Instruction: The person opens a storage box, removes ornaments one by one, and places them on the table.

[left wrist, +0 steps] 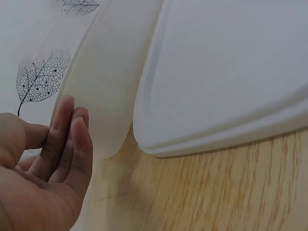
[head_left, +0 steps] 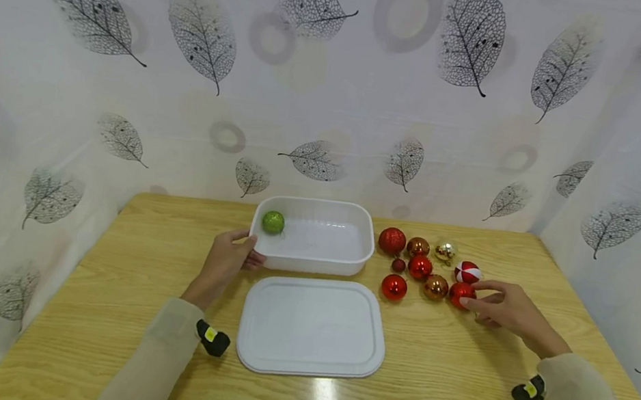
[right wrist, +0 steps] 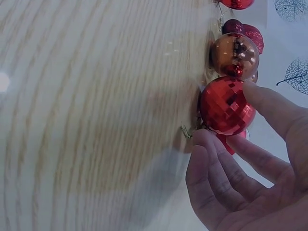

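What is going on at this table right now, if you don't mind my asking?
A person sits at a wooden table with a white tub, its lid lying flat in front of it. The left hand rests against the tub's near left corner, fingers straight. The right hand pinches a faceted red ball at the near edge of a cluster of red and gold balls to the right of the tub. One green ball already lies inside the tub.

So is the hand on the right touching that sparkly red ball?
Touching. The right wrist view shows the right hand with its thumb and a fingertip pressed against the faceted red ball, pinching it on the table.
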Demonstrator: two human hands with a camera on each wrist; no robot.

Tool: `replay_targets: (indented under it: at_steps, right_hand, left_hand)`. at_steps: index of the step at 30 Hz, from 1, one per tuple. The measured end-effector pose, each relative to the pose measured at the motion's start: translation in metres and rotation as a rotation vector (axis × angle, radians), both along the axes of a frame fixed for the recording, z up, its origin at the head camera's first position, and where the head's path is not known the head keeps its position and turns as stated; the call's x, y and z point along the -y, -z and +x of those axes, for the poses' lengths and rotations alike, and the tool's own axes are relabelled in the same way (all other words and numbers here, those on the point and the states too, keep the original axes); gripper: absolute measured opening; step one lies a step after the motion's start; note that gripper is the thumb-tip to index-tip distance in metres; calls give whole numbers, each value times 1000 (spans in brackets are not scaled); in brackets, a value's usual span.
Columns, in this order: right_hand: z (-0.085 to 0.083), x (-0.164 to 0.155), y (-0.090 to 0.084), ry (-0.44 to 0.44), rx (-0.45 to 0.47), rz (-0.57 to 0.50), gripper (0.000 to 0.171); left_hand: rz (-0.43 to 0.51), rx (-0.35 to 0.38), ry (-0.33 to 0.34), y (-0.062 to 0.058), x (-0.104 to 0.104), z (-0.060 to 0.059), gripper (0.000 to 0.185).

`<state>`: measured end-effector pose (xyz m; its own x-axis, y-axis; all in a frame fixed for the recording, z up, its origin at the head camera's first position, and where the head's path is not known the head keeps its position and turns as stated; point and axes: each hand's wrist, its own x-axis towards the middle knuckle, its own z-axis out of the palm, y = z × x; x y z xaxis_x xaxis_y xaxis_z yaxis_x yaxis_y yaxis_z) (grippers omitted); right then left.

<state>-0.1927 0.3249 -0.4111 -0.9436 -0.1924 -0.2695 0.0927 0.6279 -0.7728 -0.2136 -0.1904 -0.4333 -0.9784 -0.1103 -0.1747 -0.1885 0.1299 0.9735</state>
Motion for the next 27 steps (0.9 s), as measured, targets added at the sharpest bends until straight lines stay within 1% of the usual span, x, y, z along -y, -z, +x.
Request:
replay_targets:
  at_steps: [4, 12, 15, 21, 27]
  right_hand:
    - [-1, -3, -5, -19, -15, -4, 70]
    - [-8, -2, -24, -47, -70, 72, 71]
    - [-12, 0, -31, -61, -94, 87, 71]
    - [-21, 12, -47, -83, -127, 95, 65]
    - [-31, 36, -60, -92, -159, 126, 62]
  left_hand:
    - [-7, -1, 3, 1, 0, 0, 46]
    - [-24, 8, 2, 1, 0, 1, 45]
    - [-10, 3, 0, 0, 0, 1, 45]
    - [-7, 5, -6, -1, -1, 2, 44]
    - [0, 5, -5, 0, 0, 1, 44]
